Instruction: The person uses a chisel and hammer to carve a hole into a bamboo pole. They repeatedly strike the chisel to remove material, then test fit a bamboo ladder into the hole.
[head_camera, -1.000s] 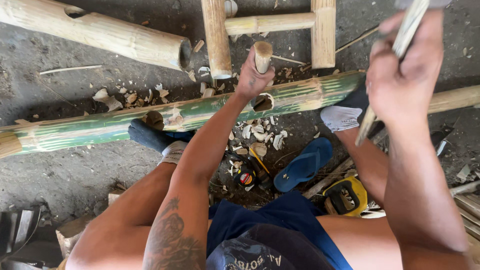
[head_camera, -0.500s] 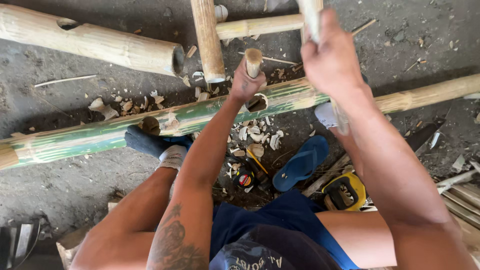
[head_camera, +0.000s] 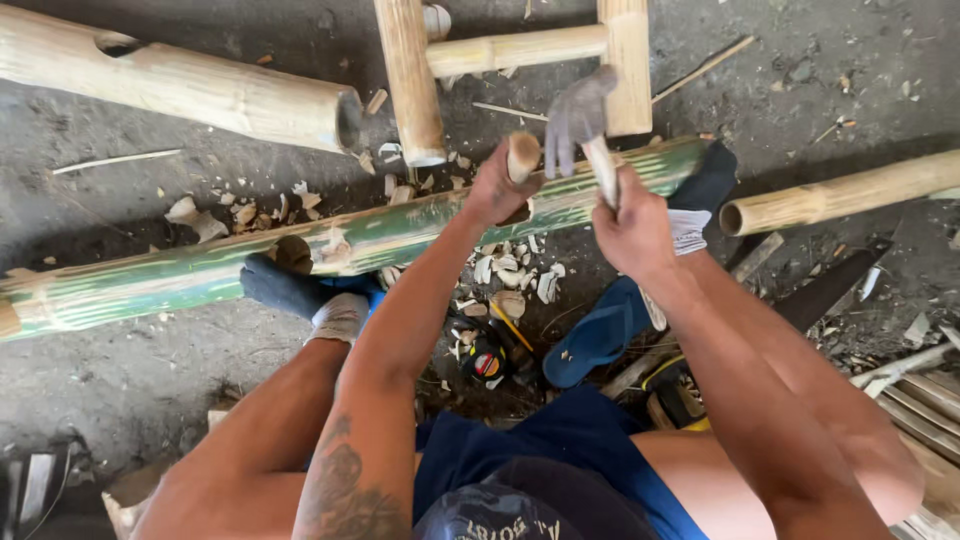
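Two hands: both are clenched on tools over one spot of the green pole, close together and almost level with each other.
Left hand: fist closed round a wooden-handled chisel, held upright, with its butt end standing clear above the knuckles and its blade hidden below the fist against the pole.
Right hand: wrapped tight on the wooden handle of a hammer, whose grey head sits just above and to the right of the chisel's butt, not touching it as far as the blur allows.
Green bamboo pole: lies across the ground directly under both hands, pinned by a socked foot left of the left hand and another just right of the right hand.
Wood chips: pale flakes piled just below the left hand, on the near side of the pole.
Blue sandal: on the ground under the right forearm.
Pale bamboo frame: beyond the hands, apart from the pole.
Step in hand: chiselling a hole or notch into the pole, by my reading; the hammer looks to be at or near a strike.
Next move calls for: a square blow on the chisel butt, the left fist holding the blade steady and both feet bearing down.
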